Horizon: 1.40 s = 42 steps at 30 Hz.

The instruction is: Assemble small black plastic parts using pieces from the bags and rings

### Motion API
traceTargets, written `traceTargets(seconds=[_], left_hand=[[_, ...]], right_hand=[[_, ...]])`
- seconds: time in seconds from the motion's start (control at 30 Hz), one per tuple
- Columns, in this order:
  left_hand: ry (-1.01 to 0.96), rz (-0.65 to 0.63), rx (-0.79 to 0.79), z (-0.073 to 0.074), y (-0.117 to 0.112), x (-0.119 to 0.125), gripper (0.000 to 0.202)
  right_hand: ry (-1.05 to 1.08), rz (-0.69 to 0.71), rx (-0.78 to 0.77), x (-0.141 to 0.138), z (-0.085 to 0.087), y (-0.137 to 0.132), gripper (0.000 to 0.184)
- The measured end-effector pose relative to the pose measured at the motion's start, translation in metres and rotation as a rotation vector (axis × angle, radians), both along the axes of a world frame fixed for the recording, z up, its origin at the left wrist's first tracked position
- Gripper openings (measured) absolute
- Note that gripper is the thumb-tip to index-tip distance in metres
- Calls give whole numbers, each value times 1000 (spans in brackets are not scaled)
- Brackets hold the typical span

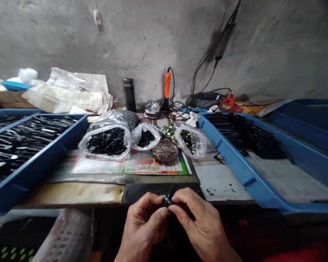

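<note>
At the table's front edge, my left hand (146, 222) and my right hand (198, 220) meet around a small black plastic part (167, 200). Thumb and forefinger of each hand pinch it from either side. A thin dark stem sticks up from it; its lower side is hidden by my fingertips. Beyond my hands, a round dish (164, 151) holds many small metal screws or pins. Around it stand open plastic bags: one with black parts (106, 142), a smaller one with black pieces (145, 138), and one with black and yellow-green pieces (190, 142).
A blue tray (43, 162) of black parts stands on the left, another blue tray (235, 165) on the right. At the back are a black flask (129, 95), an orange-handled tool (167, 85), cables and crumpled paper (71, 94). A basket (68, 236) sits below left.
</note>
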<state>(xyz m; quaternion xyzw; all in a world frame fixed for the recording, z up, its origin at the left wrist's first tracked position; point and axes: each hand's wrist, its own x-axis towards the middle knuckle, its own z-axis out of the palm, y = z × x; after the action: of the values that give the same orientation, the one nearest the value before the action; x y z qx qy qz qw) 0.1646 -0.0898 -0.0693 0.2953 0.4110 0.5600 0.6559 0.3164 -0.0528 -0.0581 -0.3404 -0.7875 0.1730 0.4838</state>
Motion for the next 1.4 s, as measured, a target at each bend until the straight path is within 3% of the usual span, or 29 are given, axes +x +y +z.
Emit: traceTargets(seconds=[0.1, 0.4, 0.67, 1.1, 1.4], left_hand=[[-15, 27, -8, -2, -1, -1, 37], [28, 131, -37, 6, -8, 4, 40], [46, 97, 11, 0, -7, -1, 38], [15, 142, 8, -2, -5, -1, 34], [2, 114, 3, 2, -6, -1, 36]], right_hand=[[-87, -28, 137, -2, -3, -3, 11], [-143, -69, 129, -5, 3, -3, 19], [-183, -162, 231, -12, 3, -2, 33], [-224, -207, 318, -19, -5, 0, 31], [-131, -266, 294, -23, -14, -4, 22]])
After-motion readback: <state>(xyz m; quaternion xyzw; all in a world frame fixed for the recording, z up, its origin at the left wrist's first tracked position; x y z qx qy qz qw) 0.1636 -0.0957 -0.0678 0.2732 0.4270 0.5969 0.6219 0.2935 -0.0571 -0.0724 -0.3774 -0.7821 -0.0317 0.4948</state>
